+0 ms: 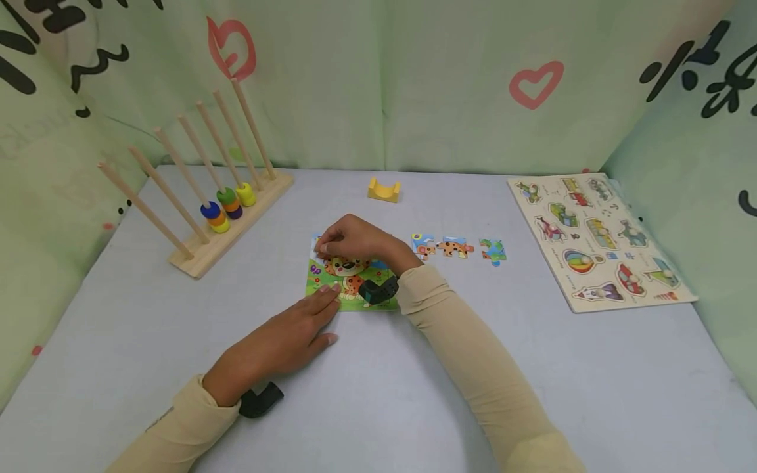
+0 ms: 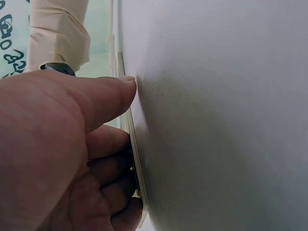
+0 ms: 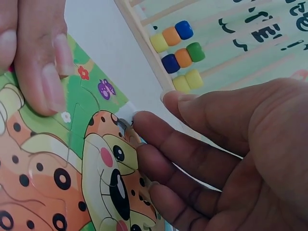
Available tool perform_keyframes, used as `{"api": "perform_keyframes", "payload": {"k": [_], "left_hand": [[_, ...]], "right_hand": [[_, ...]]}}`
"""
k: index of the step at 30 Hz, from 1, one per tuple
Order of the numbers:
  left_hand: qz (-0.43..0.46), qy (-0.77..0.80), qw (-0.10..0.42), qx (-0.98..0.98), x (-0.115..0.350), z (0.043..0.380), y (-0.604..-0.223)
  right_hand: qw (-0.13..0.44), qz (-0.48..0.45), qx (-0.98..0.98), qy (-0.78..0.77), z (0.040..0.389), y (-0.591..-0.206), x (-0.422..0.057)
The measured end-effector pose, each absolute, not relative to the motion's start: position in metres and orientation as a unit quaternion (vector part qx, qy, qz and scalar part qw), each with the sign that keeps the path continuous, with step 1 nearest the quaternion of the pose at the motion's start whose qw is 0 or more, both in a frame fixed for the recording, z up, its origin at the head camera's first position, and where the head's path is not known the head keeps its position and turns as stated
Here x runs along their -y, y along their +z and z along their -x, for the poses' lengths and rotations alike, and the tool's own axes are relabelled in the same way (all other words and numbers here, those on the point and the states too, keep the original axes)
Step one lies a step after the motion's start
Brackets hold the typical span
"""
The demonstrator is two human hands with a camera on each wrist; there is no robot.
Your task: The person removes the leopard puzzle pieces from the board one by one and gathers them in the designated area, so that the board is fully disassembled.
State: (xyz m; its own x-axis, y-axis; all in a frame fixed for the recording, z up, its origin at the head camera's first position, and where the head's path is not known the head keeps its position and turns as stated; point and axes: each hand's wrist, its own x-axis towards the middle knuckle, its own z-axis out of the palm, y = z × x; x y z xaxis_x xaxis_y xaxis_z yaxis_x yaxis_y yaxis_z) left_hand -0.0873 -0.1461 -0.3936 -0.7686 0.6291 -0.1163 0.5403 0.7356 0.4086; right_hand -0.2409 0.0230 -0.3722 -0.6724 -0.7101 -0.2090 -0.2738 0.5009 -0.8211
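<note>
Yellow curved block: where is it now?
In the head view, the yellow curved block lies centrally near the table's back edge, beyond the right hand.

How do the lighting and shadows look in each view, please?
Head view: soft light, a faint shadow on the table beside the right sleeve. Left wrist: dimmer, with a soft-edged shadow beside the left hand. Right wrist: the right hand looks shaded, the puzzle brighter.

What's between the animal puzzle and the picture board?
The head view shows loose puzzle pieces on the table, with the right sleeve nearer the camera.
</note>
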Motion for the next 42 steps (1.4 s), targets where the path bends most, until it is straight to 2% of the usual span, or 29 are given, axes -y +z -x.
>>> {"api": "perform_keyframes", "payload": {"k": [42], "left_hand": [[-0.318, 0.178, 0.114, -0.924, 0.148, 0.088, -0.395]], "right_hand": [[0.271, 0.321, -0.818, -0.392, 0.238, -0.383, -0.016]]}}
